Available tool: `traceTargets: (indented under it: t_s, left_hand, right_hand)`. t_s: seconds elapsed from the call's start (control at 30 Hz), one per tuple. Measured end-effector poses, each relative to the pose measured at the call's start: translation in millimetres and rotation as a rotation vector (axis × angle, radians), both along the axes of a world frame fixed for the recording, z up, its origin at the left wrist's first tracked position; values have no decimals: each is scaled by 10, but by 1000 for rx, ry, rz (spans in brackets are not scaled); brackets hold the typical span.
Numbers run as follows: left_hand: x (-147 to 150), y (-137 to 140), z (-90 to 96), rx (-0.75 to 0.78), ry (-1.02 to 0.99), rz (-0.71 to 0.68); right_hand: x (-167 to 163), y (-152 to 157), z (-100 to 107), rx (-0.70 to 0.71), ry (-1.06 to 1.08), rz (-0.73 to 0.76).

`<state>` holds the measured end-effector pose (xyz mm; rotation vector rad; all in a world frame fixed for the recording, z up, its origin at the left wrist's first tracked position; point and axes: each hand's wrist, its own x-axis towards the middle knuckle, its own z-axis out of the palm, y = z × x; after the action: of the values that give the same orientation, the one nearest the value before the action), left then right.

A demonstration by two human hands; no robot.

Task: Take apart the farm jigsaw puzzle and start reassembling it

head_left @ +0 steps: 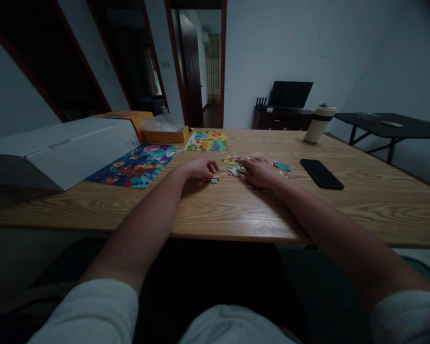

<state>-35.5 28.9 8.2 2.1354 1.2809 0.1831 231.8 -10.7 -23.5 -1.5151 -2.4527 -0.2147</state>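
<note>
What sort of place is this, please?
Probably inside a home: puzzle pieces on a wood-grain table, a dark screen on a cabinet, and a curtain beyond an open door.

Dim, bluish room light, details softened
A faint sheen lies near the front edge of the tabletop point(208, 215), soft shadows fall beneath the forearms point(150, 224), and below is near-black. Wide-angle stretch tilts the door frame point(155, 55) and swells the sleeves point(96, 310); the puzzle pieces point(232, 172) look smeared.
</note>
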Motion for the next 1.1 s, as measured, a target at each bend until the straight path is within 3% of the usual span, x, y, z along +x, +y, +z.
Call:
traceTargets:
  t_s: [0.2,0.4,0.53,0.73,0.87,1.0,1.1]
  left_hand:
    - [-20,-16,58,7,-22,-57]
    - [-58,13,43,-38,-62,-31]
    - [-117,68,55,-12,49,26]
    - [-130,-12,166,52,209,-4]
    - [-44,-208,253,-85,301,-65]
    - [-2,-312,303,-220,255,-145]
    - [-20,-256,324,-140,231,-140]
  right_hand:
    - [-83,87,127,-66,-50,182]
    - [-341,149,198,-232,-118,73]
    - [-392,-12,239,-157,-120,149]
    - [-303,-169,240,-164,-104,181]
    - [-142,-115,173,-262,-101,136]
    - [-74,-97,141,-272,-103,116]
    - [-90,-115,146,-278,-57,149]
